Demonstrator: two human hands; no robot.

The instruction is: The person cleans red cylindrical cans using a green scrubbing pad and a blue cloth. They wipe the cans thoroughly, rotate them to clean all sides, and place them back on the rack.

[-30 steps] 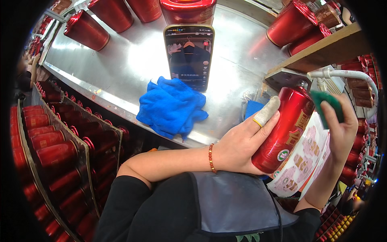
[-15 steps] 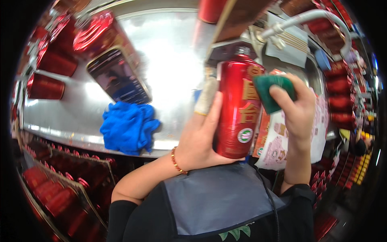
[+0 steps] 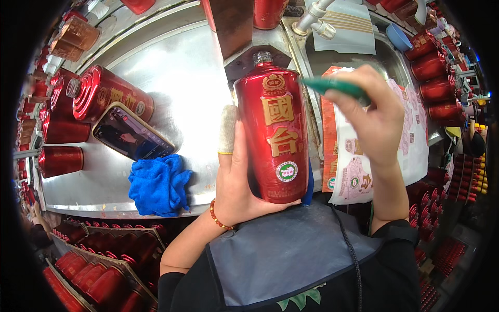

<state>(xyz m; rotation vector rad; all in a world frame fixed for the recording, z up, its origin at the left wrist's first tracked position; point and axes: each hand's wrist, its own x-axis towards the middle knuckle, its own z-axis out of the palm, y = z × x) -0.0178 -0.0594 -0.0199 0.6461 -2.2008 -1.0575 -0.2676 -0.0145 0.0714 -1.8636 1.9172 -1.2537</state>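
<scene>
A glossy red bottle (image 3: 254, 171) with gold raised lettering and a round white-and-green label stands before me, its clear neck pointing away. My left hand (image 3: 234, 179) grips it from the left and below; one finger wears a pale cloth finger cot (image 3: 227, 127). In my right hand (image 3: 383, 112) is a flat green scraper (image 3: 340, 87), pinched between thumb and fingers. Seen nearly edge-on, its tip lies by the bottle's upper right shoulder; I cannot tell whether they touch. Right of the bottle lie printed transfer sheets (image 3: 343, 182) in white, pink and orange.
A crumpled blue cloth (image 3: 158, 184) lies on the metal table (image 3: 192, 67) at left. A phone (image 3: 134, 132) leans against a red bottle (image 3: 112, 91). Behind the sheets are a sink (image 3: 332, 58) and a tap (image 3: 314, 21). Crates of red bottles (image 3: 91, 275) stand below left.
The bottle has moved left in view and sits more upright, its lettering now facing me. The scraper has lifted off the bottle's right side and turned from broadside to edge-on.
</scene>
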